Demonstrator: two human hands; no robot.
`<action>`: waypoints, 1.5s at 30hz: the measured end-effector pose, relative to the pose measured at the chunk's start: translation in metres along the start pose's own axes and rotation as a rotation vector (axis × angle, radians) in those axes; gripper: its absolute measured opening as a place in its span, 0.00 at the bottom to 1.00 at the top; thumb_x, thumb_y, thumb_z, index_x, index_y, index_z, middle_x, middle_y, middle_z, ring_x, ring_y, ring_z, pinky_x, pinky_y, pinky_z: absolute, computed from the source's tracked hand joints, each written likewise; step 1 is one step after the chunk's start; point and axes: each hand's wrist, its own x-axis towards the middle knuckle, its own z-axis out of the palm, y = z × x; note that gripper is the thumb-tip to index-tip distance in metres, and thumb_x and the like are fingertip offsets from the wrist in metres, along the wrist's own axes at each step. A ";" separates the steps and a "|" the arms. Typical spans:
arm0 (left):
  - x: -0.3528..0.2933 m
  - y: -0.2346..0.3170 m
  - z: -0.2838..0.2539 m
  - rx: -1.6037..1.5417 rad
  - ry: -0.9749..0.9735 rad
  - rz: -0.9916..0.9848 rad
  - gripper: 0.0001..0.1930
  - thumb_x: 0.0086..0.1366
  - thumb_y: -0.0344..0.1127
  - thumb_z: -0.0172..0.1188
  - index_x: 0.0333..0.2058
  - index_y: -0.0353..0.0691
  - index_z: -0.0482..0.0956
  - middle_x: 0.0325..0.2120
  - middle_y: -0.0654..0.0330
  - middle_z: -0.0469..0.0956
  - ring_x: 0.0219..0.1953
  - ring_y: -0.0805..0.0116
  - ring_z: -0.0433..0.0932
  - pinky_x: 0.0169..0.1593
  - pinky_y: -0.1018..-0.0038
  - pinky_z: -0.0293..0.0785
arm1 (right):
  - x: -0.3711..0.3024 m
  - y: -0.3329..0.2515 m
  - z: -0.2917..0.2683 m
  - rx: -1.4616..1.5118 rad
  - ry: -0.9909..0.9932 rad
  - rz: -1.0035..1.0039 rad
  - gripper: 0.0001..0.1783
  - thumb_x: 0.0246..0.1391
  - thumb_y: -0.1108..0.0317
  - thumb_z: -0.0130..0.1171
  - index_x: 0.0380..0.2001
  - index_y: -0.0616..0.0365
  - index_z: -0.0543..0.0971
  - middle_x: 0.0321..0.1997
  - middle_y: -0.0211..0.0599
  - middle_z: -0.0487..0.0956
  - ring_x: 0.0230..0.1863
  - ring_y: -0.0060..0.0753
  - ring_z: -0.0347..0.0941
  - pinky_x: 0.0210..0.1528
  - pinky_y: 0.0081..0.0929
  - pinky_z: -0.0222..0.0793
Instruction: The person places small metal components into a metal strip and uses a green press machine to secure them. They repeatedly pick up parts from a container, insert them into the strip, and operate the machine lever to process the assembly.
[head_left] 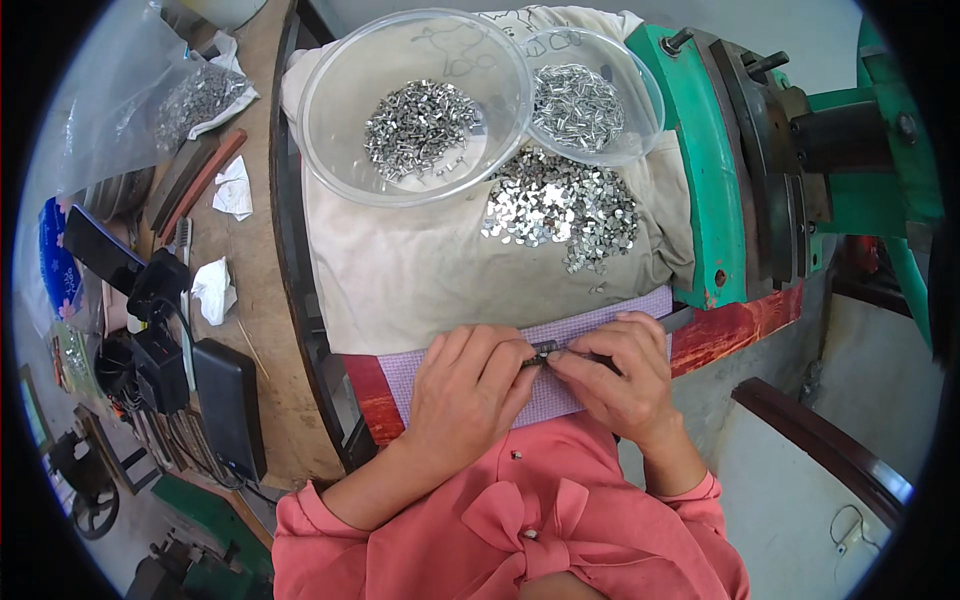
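Head camera: left one of a side-by-side fisheye pair on the person's head
Facing: steeply down and forward, upright, unmirrored
Pink blouse point(430, 530): across the lower edge, seen from above, very near the lens
Left grip point(472, 385), right grip point(628, 375): just below centre, near, both whole in frame
Wooden surface point(280, 330): at left, its long edge bowed
Green machine point(706, 190): at right, reaching the dark round rim
Large plastic tub point(340, 150): above centre, looked into from overhead

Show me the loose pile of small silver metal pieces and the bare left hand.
Loose pile of small silver metal pieces point(560, 206), head view: near its middle.
Bare left hand point(460, 389), head view: back of hand.
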 end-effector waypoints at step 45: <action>0.004 -0.048 -0.043 0.021 -0.012 -0.083 0.21 0.41 0.26 0.76 0.38 0.40 0.82 0.43 0.57 0.80 0.47 0.54 0.76 0.51 0.63 0.70 | 0.019 0.014 0.004 -0.022 0.078 0.118 0.17 0.40 0.66 0.76 0.36 0.50 0.84 0.40 0.25 0.79 0.46 0.36 0.74 0.56 0.43 0.66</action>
